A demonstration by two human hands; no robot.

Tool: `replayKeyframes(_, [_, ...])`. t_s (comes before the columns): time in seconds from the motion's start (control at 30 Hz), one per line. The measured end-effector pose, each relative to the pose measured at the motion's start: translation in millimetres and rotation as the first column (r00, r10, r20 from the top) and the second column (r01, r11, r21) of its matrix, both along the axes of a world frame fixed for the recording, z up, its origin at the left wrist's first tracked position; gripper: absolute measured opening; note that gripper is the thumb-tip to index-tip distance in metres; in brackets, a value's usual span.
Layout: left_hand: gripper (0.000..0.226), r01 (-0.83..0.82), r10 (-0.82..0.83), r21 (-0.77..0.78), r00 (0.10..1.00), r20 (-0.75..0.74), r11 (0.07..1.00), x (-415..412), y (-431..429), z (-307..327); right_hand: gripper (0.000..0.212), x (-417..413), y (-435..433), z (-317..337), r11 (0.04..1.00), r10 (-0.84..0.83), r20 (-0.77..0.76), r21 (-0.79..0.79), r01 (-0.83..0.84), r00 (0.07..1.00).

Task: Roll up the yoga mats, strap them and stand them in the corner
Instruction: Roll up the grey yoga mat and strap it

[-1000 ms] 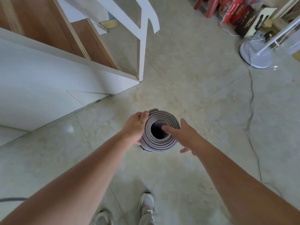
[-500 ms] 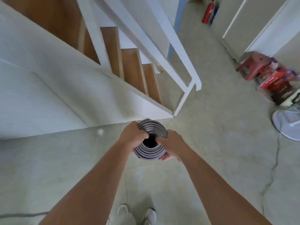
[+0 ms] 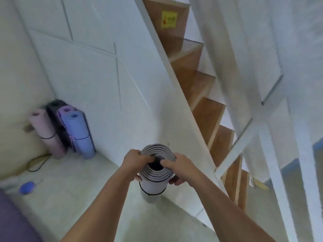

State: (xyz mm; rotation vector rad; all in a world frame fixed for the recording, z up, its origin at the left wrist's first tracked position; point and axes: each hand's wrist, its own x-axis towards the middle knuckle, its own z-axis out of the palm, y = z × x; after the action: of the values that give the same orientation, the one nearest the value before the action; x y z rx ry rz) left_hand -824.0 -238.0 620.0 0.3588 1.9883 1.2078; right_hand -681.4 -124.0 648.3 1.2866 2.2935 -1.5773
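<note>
Beside the white stair panel (image 3: 104,84): one grey rolled mat (image 3: 153,184), upright, black strap (image 3: 152,193) round its body; whether its foot touches the floor cannot be told. Corner stock, well apart to the left: pink roll (image 3: 45,135), dark roll (image 3: 56,109), purple roll (image 3: 65,110), blue roll (image 3: 79,133), all standing. Status, as judged: item rolled and strapped; placing in the corner outstanding. Left hand (image 3: 135,160), right hand (image 3: 180,167): fingers hooked over the top rim, both gripping the mat, forearms extended forward
</note>
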Motion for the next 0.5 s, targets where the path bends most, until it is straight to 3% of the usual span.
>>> replayKeyframes(0.27, [0.025, -0.448, 0.443, 0.061, 0.893, 0.074, 0.892, -194.6, -43.5, 3.2, 0.038, -250.7, -11.4, -1.8, 0.95, 0.309, -0.025, 0.061, -0.307, 0.951])
replayKeyframes(0.5, [0.014, -0.65, 0.649, 0.059, 0.76, 0.047, 0.757, -312.4, -65.9, -13.8, 0.026, -410.8, -18.4, -25.2, 0.862, 0.507, -0.083, 0.059, -0.503, 0.858])
